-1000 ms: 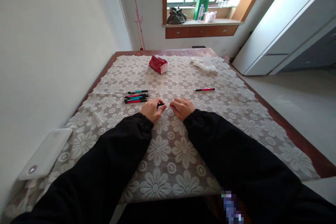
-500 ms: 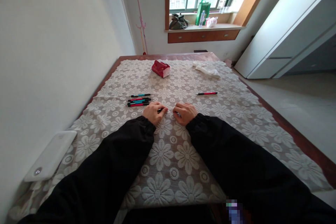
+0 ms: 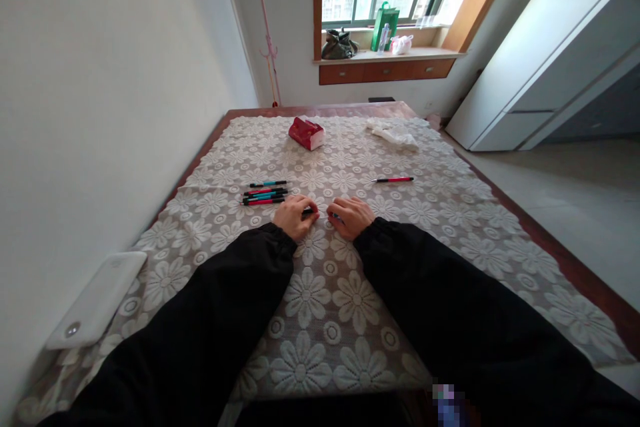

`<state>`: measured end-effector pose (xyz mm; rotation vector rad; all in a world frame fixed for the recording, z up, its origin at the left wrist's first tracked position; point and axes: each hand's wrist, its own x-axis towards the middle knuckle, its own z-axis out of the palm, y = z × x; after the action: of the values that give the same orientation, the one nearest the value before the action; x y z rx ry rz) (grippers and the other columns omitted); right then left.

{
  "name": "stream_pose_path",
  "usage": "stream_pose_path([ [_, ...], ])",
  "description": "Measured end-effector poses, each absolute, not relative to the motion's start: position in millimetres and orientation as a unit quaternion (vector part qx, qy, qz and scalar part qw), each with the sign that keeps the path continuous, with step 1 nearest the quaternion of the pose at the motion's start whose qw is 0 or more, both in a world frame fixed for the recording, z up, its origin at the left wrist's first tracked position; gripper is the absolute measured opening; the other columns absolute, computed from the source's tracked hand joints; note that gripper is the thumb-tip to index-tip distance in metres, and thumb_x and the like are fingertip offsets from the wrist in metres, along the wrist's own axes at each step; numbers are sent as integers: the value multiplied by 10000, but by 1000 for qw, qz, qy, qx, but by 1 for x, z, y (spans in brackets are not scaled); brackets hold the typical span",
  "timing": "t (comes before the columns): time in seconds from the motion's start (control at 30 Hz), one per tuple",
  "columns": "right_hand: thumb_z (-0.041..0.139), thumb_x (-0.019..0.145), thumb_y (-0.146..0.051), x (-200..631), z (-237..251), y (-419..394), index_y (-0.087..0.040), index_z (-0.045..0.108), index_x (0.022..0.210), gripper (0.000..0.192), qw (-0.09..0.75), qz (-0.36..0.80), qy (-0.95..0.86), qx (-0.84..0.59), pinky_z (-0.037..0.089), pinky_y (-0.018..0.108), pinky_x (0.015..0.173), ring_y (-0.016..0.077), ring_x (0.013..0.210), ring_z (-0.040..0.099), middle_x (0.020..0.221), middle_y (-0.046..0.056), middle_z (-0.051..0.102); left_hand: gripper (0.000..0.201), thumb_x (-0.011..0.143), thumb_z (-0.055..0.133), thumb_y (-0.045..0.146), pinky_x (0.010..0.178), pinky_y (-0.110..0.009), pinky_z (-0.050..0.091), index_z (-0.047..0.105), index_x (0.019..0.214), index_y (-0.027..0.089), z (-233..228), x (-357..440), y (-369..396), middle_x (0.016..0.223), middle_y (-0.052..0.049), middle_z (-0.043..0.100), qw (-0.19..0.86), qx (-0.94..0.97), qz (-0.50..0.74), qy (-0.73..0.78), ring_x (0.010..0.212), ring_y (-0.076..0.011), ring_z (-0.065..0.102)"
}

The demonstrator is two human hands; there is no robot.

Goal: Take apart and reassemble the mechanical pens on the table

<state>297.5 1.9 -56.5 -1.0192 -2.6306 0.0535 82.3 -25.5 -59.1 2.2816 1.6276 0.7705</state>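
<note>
1. I am watching a dark pen (image 3: 308, 211) being held between both hands just above the lace tablecloth (image 3: 325, 307). Only a short black stretch of it is showing, in the gap between the two sets of fingertips.

2. Its long axis is lying roughly level, running left to right from one hand to the other, across my line of sight.

3. The left hand (image 3: 294, 216) is pinching down on the pen's left part, fingers curled together over it. It is covering more of the barrel, so I am judging it to be the nearer hand.

4. The right hand (image 3: 351, 216) is sitting just to the right of that grip, fingers curled shut. A small bit of something is showing at its fingertips, but I cannot tell whether it is the pen's end or a separate piece.

5. Just left of the grip and a little farther off, a bundle of pens (image 3: 265, 195) is lying in red, teal and black, each running the same left-to-right way.

6. Right of the grip and farther off, a single red pen (image 3: 393, 179) is lying alone, also crosswise.

7. Well beyond the grip, a red tissue pack (image 3: 307, 133) and a crumpled white cloth (image 3: 393, 131) are resting near the far edge.

8. Far left of the grip and nearer to me, a white flat device (image 3: 95, 300) is lying by the wall.
</note>
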Motion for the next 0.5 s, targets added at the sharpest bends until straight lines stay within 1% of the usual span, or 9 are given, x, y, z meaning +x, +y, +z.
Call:
stream_pose_path([
  [0.07, 552, 912, -220, 298, -55, 2, -212, 683, 982, 149, 153, 14, -907, -391, 335, 344, 785, 217, 895, 625, 1006, 72, 729, 62, 890, 692, 234, 997, -416, 496, 748, 917, 229, -60, 82, -25, 1051, -57, 735, 128, 782, 271, 546, 1055, -266, 635],
  [0.17, 548, 863, -175, 299, -52, 3, -196, 672, 971, 166, 144, 12, -863, -483, 333, 367, 801, 240, 885, 620, 987, 93, 739, 93, 887, 685, 196, 991, -396, 500, 767, 903, 236, -62, 81, -25, 1022, -47, 742, 140, 785, 284, 533, 1040, -253, 640],
  [0.27, 525, 858, -143, 301, -52, 6, -180, 659, 999, 198, 171, 6, -834, -524, 337, 377, 826, 255, 889, 614, 960, 109, 738, 113, 901, 675, 195, 996, -391, 500, 781, 900, 233, -66, 79, -23, 1021, -48, 748, 144, 788, 296, 520, 1040, -247, 645],
  [0.33, 521, 861, -124, 301, -55, 8, -172, 653, 1030, 220, 205, 6, -847, -491, 347, 368, 856, 254, 927, 613, 976, 106, 734, 131, 918, 660, 205, 994, -390, 502, 788, 908, 229, -68, 78, -22, 1025, -52, 752, 145, 793, 300, 510, 1035, -246, 646],
  [0.4, 518, 890, -122, 301, -61, 11, -177, 655, 1038, 209, 230, 11, -875, -427, 354, 350, 883, 238, 961, 608, 1000, 90, 735, 158, 937, 636, 209, 989, -388, 505, 792, 918, 226, -69, 78, -22, 1029, -54, 755, 146, 795, 303, 505, 1029, -244, 645],
  [0.5, 525, 949, -142, 302, -69, 14, -208, 673, 1002, 170, 241, -2, -911, -336, 338, 340, 913, 212, 959, 594, 1003, 51, 745, 202, 963, 585, 195, 991, -381, 506, 785, 950, 224, -69, 79, -23, 1036, -53, 756, 144, 791, 308, 509, 1041, -240, 642],
])
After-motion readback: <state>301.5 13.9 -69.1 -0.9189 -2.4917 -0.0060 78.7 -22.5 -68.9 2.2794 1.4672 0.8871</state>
